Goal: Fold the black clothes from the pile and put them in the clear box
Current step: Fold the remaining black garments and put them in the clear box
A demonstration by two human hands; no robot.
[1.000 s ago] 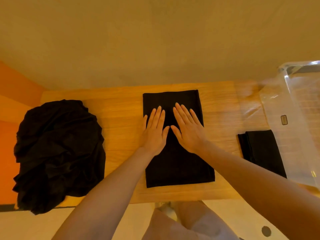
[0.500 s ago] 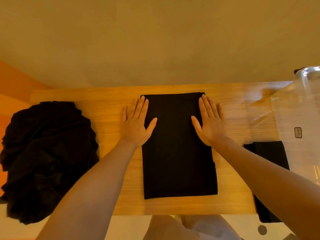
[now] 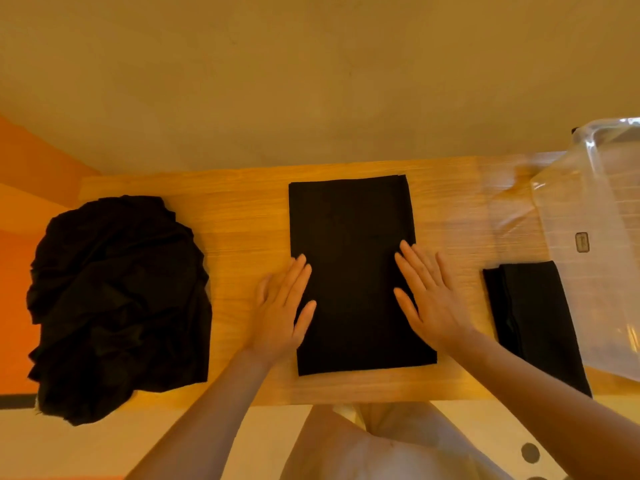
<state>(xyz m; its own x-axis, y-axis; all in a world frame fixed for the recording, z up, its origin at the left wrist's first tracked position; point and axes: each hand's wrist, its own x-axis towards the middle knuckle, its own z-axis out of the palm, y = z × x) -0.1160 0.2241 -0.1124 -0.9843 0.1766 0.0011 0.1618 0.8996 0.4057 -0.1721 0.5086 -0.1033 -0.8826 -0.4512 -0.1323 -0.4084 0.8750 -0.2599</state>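
A: Hands?
B: Left hand (image 3: pixel 282 311) flat, fingers straight, lying on the left edge of the folded cloth (image 3: pixel 356 268), partly on the tabletop (image 3: pixel 242 220). Right hand (image 3: pixel 429 299) flat too, fingers spread, on the cloth's right edge. Neither grip has hold of anything, both just press down.
A: Cloth position?
B: Between the two hands, a neat black rectangle lying flat, long side running away from the person. Far end is well beyond the fingertips, near end is level with the wrists.
A: Pile?
B: Pile (image 3: pixel 117 299) of crumpled black clothes well left of the left hand, hanging over the tabletop's near-left corner.
A: Box?
B: Clear box (image 3: pixel 595 209) right of the right hand, at the tabletop's right end. One folded black piece (image 3: pixel 533 320) is near the right wrist, its right side under or inside the box wall, can't tell which.
A: Anything else?
B: Person's lap in light fabric below the tabletop edge.
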